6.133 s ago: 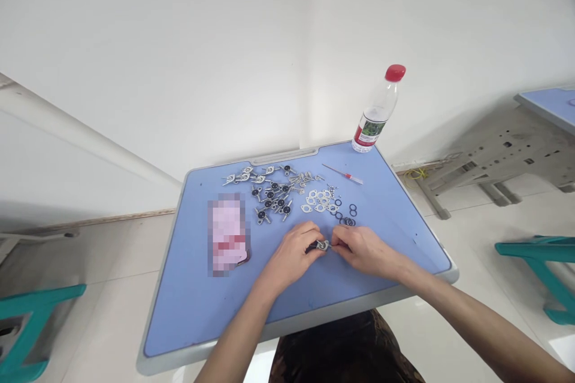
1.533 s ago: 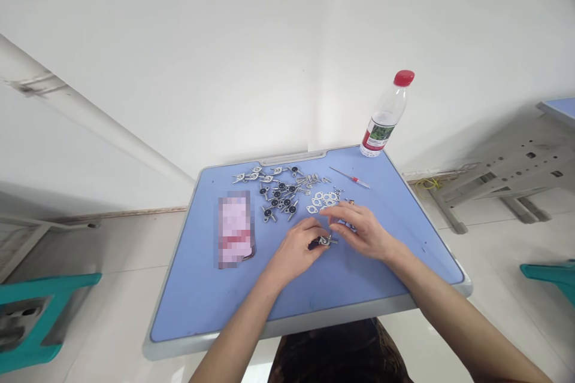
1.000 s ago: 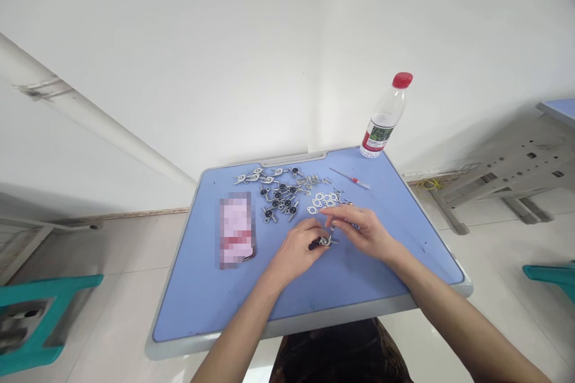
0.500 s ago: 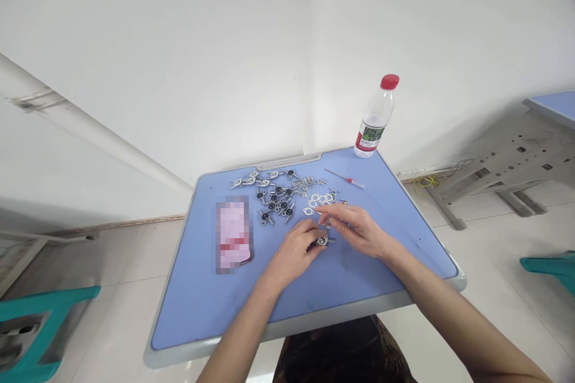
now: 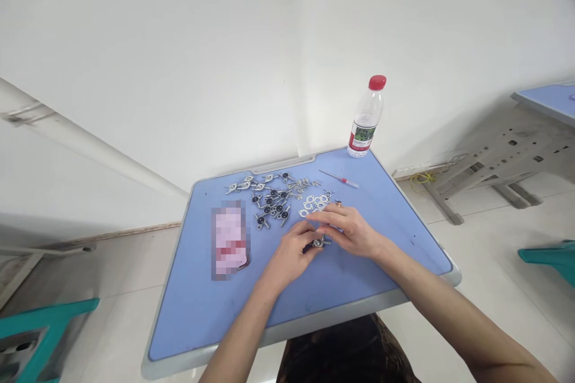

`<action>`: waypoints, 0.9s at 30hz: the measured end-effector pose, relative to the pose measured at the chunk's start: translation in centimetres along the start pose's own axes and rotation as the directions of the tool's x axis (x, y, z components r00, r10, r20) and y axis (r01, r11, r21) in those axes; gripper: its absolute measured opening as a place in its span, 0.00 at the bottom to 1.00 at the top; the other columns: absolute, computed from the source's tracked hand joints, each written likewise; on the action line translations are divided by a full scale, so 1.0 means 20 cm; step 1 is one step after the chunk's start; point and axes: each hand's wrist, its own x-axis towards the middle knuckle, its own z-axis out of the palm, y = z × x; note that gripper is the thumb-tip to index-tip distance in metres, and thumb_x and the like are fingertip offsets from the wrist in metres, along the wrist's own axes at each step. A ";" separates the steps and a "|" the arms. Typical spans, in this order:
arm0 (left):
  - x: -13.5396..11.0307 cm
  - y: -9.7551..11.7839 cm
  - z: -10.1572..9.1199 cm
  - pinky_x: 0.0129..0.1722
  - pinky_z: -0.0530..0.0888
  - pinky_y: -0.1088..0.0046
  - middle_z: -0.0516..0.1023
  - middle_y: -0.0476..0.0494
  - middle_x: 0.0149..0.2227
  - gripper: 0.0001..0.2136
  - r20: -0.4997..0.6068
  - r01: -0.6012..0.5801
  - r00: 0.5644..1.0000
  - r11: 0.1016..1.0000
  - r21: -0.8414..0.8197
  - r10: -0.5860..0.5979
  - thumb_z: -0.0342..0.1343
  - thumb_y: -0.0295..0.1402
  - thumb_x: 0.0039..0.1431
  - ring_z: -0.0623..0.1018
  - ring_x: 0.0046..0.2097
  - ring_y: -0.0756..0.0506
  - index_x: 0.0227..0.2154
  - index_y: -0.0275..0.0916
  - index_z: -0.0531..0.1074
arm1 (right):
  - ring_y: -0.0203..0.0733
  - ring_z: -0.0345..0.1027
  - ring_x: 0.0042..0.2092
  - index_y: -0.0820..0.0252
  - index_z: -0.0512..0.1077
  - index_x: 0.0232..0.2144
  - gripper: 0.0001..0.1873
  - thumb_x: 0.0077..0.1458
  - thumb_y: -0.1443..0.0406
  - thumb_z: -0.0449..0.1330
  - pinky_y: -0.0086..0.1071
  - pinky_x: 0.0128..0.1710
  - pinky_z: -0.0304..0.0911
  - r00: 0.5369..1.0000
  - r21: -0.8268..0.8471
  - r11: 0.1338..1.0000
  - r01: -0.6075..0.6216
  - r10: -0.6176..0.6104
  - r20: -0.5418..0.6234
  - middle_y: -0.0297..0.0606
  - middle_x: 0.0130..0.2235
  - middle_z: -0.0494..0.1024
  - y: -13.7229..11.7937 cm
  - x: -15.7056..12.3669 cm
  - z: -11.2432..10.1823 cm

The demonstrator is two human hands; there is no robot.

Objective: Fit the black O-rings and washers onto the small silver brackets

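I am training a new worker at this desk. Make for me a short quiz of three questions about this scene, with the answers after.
1. What does the left hand hold?
A. a pair of scissors
B. a small metal fitting
C. a roll of tape

2. True or false: on the blue desk top, the red-handled screwdriver lies farther from the person than the flat metal gaskets.

3. Fill in the missing word: the plastic bottle at the far edge of the desk has a ___ cap.

Key: 1. B; 2. True; 3. red
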 end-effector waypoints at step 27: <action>0.00 -0.01 0.01 0.47 0.72 0.62 0.74 0.43 0.43 0.09 -0.011 -0.016 1.000 1.000 0.005 0.016 0.59 0.26 0.57 0.74 0.46 0.42 0.40 0.42 0.77 | 0.39 0.69 0.35 0.57 0.70 0.47 0.11 0.65 0.65 0.51 0.31 0.35 0.66 0.994 -0.029 0.999 -0.044 0.040 -0.104 0.40 0.36 0.76 0.00 0.01 0.03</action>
